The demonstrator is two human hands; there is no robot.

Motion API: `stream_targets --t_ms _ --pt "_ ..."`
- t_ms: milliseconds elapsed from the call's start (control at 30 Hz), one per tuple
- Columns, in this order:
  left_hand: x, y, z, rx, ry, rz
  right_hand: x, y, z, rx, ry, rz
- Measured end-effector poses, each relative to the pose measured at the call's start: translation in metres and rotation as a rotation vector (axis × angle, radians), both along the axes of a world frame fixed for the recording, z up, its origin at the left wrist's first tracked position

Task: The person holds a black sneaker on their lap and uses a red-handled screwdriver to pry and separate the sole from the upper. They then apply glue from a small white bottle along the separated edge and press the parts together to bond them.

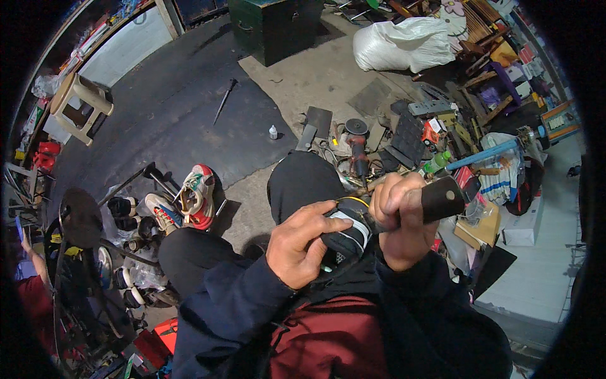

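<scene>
While the left hand [300, 245] grasps a black shoe [355, 236] with a white band, just below and right of the frame's centre, the right hand [403, 218] clenches a dark cylindrical handle [440, 199] beside it; a white sack [404, 47] lies at upper right.

Smooth, matt dark cylinder [435, 201]; mesh-textured held shoe [348, 241]; crinkled plastic sack [407, 45]; smooth plastic stool [90, 93]

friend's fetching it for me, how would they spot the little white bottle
Find the big dark floor mat. Near its right edge stands the small white bottle; unlike the long, thin tool lying farther left, it is short and pale.
</scene>
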State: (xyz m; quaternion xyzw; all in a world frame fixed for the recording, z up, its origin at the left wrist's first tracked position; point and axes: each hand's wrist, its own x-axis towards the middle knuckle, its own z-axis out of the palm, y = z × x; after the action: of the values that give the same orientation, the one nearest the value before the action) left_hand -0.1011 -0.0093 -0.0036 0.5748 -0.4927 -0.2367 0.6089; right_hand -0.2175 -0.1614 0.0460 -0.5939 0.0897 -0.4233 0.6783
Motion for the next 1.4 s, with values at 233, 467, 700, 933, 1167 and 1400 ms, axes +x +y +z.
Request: stream_targets --t_ms 233,467,700,933,1167,1400 --pt "0.000 -0.002 -0.002 0.003 -0.033 0.008 0.002 -0.002 -0.011 -0.189 0.020 -0.056" --pt "-0.004 -0.003 -0.001 0.017 -0.043 0.026 0.000 -0.006 -0.009 -0.021 0.105 -0.046" --pt "-0.004 -0.004 0.000 -0.003 -0.058 0.034 0.004 -0.014 0.005 -0.084 0.291 0.013" --pt "-0.006 -0.002 0.000 0.003 -0.099 0.037 0.015 -0.019 0.012 0.070 0.402 0.111" --pt "-0.010 -0.006 -0.004 -0.020 -0.161 0.053 0.016 -0.021 0.012 -0.098 0.502 0.213" --pt "-0.016 -0.012 -0.010 -0.025 -0.240 0.109 0.016 -0.019 0.000 -0.298 0.583 0.106"
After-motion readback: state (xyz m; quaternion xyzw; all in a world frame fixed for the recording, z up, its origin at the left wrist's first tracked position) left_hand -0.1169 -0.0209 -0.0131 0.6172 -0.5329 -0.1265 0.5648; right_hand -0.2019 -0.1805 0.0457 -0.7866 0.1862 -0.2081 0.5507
